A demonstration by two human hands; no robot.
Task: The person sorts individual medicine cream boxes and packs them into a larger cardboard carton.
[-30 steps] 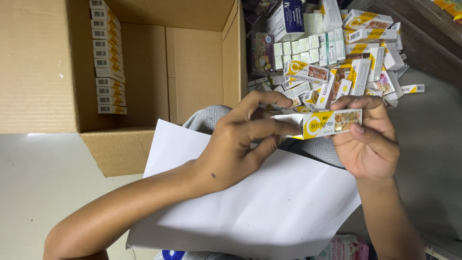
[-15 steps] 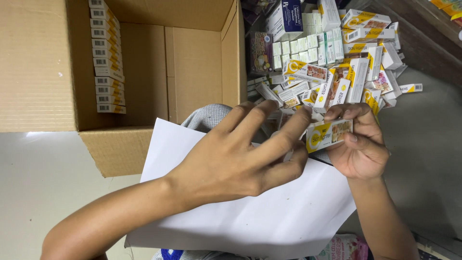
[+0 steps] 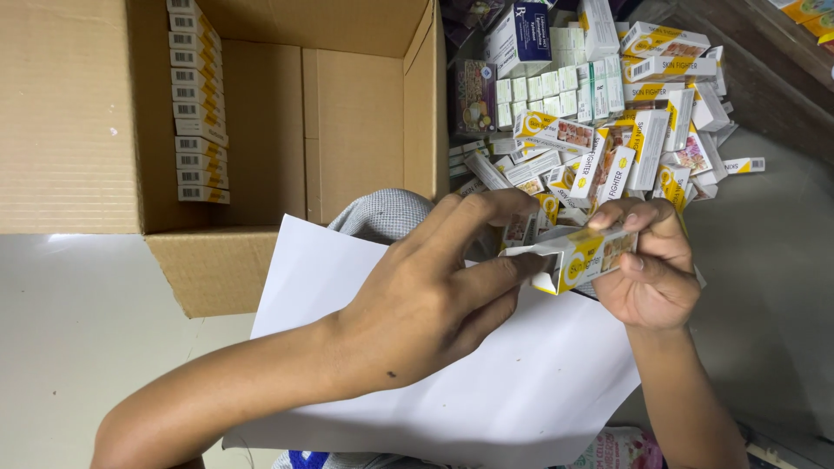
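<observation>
Two hands (image 3: pixel 434 295) (image 3: pixel 647 269) hold a carton (image 3: pixel 580 254) over white paper (image 3: pixel 486 382) on grey floor (image 3: pixel 78 347)

left hand (image 3: pixel 417 304): bare, no sleeve | right hand (image 3: pixel 651 278): bare, no sleeve | lap: grey knit fabric (image 3: pixel 382 215)

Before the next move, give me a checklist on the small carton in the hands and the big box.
1. Right hand grips the yellow-and-white carton: ok.
2. Left hand fingers at its end flap: ok.
3. Flap closed: not ok, it stands open.
4. Carton contents inside: cannot tell.
5. Cardboard box has free room beside the packed row: ok.
6. White paper lies flat under the hands: ok.
</observation>
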